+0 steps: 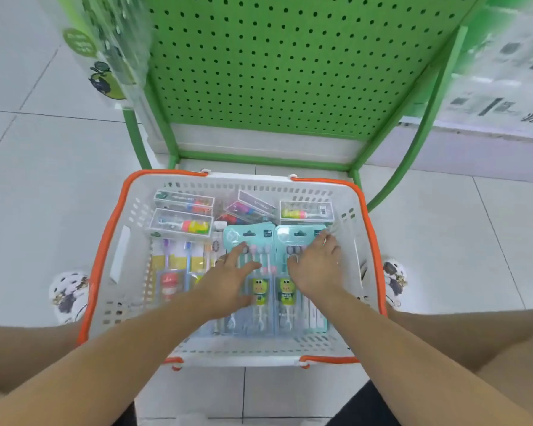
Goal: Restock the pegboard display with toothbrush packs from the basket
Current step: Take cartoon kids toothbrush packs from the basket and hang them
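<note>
The green pegboard (277, 63) stands bare behind a white basket (126, 241) with orange handles. Inside lie 2 teal toothbrush packs (253, 238) with green cartoon figures, side by side, and 4 clear boxed brushes (182, 224). The left hand (228, 272) and right hand (316, 265) rest flat on them, fingers spread, gripping nothing.

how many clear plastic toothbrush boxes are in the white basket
4, all along the far wall of the white basket: two stacked at far left, one tilted in the middle, one at far right. More may lie hidden underneath.
</note>
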